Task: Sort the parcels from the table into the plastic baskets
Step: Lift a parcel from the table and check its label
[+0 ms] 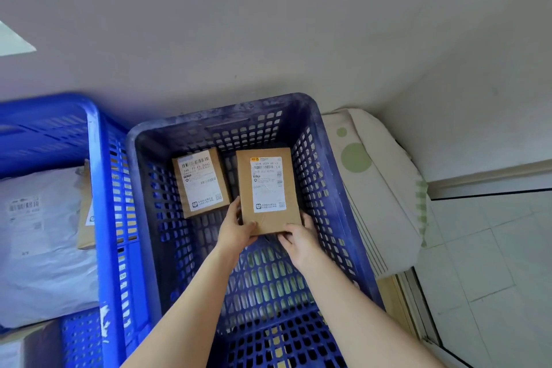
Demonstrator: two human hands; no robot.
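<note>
Gripping the cardboard parcel [268, 191] with both hands [237, 225] [300, 237], you lower it flat beside the other box [200, 182] in the dark basket [334, 188]

Head-worn view, looking steeply down, close over dark basket [221, 113]

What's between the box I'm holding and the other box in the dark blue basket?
Head view: only a narrow strip of the basket and its perforated floor; the left hand gripping the held box sits at its near end.
</note>
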